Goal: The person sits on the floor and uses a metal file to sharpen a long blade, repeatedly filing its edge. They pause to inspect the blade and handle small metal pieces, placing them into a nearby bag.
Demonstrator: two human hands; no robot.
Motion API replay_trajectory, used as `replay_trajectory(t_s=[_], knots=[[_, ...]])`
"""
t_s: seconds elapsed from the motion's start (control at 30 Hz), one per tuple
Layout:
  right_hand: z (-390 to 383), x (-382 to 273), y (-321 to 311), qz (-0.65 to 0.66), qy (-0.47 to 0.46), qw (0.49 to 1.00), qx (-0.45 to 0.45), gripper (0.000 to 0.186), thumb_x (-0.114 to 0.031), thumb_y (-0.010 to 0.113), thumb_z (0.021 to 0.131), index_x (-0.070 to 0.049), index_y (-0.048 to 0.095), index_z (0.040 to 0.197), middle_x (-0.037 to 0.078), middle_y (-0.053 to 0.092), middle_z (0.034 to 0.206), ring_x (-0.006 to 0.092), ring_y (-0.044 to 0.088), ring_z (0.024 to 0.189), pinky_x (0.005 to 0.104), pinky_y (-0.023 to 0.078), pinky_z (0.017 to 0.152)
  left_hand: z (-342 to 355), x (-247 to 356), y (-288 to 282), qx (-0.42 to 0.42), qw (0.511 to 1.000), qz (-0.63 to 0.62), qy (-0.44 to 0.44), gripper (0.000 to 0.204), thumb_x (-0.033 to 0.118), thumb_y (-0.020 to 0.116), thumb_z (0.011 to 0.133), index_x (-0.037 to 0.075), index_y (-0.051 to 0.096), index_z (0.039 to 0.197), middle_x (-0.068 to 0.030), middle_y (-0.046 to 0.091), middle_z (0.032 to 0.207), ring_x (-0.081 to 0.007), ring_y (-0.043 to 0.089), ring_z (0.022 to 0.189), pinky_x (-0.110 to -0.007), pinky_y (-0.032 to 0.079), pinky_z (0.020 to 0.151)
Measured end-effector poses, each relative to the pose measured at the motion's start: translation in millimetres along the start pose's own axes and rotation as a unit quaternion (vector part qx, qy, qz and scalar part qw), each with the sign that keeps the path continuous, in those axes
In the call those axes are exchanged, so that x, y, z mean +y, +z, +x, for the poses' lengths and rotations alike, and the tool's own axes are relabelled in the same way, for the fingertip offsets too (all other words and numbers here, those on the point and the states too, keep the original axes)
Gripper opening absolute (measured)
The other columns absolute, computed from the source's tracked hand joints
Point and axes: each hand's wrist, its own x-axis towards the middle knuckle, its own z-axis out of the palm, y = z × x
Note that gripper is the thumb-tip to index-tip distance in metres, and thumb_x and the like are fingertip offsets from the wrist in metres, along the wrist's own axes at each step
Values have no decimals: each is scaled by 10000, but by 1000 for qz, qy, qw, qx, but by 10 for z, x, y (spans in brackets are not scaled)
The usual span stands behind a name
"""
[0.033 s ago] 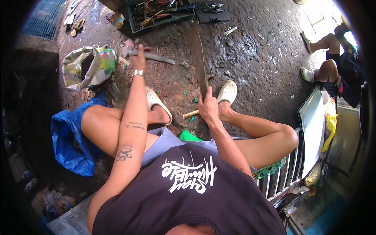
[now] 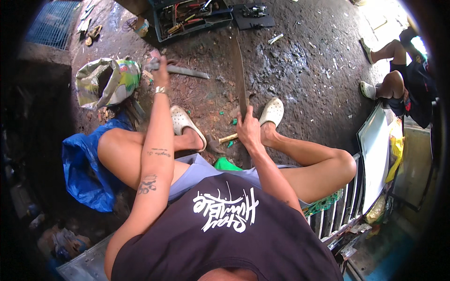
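Note:
My right hand (image 2: 249, 127) is closed around a long, narrow metal strip, like a blade (image 2: 239, 70), which runs away from me over the ground. A hammer (image 2: 228, 138) with a pale handle lies beside that hand, its dark head toward my left foot. My left hand (image 2: 161, 75) is reached out low and smeared by motion, its fingers unclear. It is over or against a grey bar (image 2: 190, 72) on the ground; whether it grips the bar cannot be made out. A pinkish scrap (image 2: 154, 54) sits near its fingers.
An open sack (image 2: 129, 75) stands left of my left hand, with a blue tarp (image 2: 89, 168) by my left knee. A toolbox (image 2: 192, 23) full of hand tools and a black case (image 2: 253, 16) are ahead. Another person's legs (image 2: 391, 86) are at right. Debris litters the dirt ground.
My left hand has shifted slightly to the left, and the near end of the grey bar beside it too. My left foot has moved a little left. The right hand stays on the strip.

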Motion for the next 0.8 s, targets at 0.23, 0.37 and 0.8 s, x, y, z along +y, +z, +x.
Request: replay_trajectory(t_s=[0.23,0.37,0.8], knots=[[298,508,1011,-105,-24,993,-55,384,-249,550,918,-30,462,1221,201,702,794,395,707,728,535,543,615,437,342,-872,4,963,-267,-43,442,374,522,1018,10,594,1258,-157,642,1260,-356,586,1216,-560,448,1042],[156,328,998,-142,-21,981,-128,526,-411,681,845,-71,589,1236,187,651,1166,376,609,1125,566,493,884,351,418,-683,-165,890,-421,-62,359,235,534,989,-41,586,1213,-182,629,1268,-377,549,1258,-569,408,1091],[-303,-498,-1537,615,-191,755,124,446,-369,700,946,18,632,1156,98,695,1024,159,611,949,321,508,837,-1387,1386,1908,-521,750,-357,-197,518,351,573,997,-27,510,1346,-201,506,1433,-370,426,1383,-570,388,1135]])
